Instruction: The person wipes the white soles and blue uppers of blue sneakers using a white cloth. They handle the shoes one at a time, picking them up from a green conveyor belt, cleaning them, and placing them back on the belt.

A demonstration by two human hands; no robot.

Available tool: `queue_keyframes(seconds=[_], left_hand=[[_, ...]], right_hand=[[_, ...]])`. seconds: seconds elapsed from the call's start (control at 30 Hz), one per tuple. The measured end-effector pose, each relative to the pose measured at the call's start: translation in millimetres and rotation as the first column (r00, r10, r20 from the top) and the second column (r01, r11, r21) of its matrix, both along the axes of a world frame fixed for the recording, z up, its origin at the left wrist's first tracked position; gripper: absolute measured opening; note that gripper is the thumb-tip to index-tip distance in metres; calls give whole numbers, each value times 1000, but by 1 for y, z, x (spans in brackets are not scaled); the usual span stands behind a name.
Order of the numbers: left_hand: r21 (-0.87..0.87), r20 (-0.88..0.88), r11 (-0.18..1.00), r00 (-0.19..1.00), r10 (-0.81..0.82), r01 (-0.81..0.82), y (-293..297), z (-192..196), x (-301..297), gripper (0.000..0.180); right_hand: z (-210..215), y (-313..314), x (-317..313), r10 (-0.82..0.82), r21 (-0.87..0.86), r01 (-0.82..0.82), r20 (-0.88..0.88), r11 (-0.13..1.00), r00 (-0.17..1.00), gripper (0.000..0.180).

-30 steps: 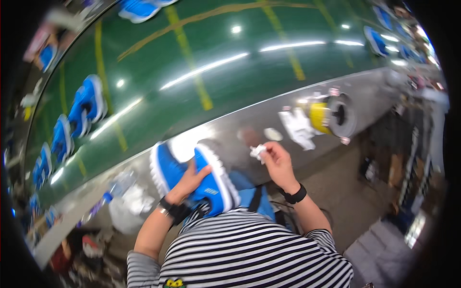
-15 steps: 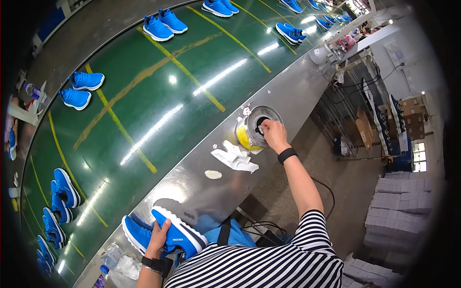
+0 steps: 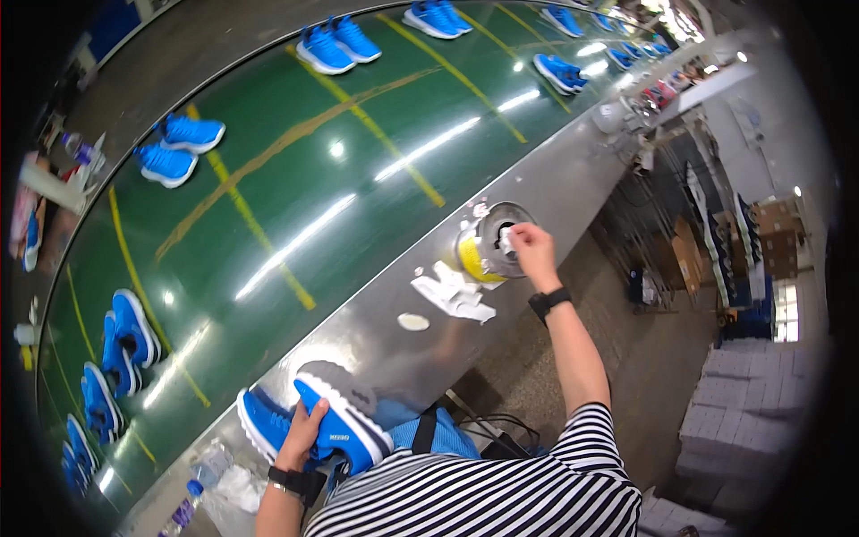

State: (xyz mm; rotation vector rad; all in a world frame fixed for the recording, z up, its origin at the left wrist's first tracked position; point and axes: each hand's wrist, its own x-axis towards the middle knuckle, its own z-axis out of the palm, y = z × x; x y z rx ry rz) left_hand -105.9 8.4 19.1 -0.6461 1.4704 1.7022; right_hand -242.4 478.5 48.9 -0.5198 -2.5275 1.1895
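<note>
My left hand (image 3: 301, 431) grips a blue sneaker with a white sole (image 3: 344, 423) close to my striped shirt; a second blue sneaker (image 3: 260, 421) lies just beside it on the metal ledge (image 3: 394, 353). My right hand (image 3: 531, 250) reaches out to a yellow can (image 3: 483, 251) on the ledge and pinches a small white cloth (image 3: 506, 239) at the can's open top. White rags (image 3: 455, 294) lie beside the can.
A green conveyor belt (image 3: 295, 188) with yellow lines runs past, carrying several pairs of blue sneakers (image 3: 179, 148). A small white disc (image 3: 412, 321) lies on the ledge. A plastic bottle (image 3: 192, 501) stands at lower left. Stacked white boxes (image 3: 743, 421) are on the floor at right.
My right hand has gone from beside the shoe out to the yellow can with the white cloth. My left hand has kept hold of the blue sneaker.
</note>
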Motion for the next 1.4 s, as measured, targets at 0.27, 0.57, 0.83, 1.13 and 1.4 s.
queue_keyframes(seconds=[0.27,0.57,0.83,1.13,1.4], left_hand=[[24,-45,999,998,-44,45,8,7,-5,74],[-13,-61,998,997,-57,56,13,13,-5,75],[-39,-88,996,993,-80,77,14,11,-3,78],[-8,-60,995,993,-98,97,10,17,-8,82],[-36,-63,992,990,-124,122,8,16,-7,79]], right_hand=[[32,-181,76,427,-886,-66,155,458,891,16],[-9,-275,95,691,-666,-427,186,612,699,14],[-5,-292,70,748,-361,-671,133,648,650,5],[-7,-292,76,718,-389,-625,163,677,676,5],[-2,-292,85,697,-442,-575,185,688,692,5]])
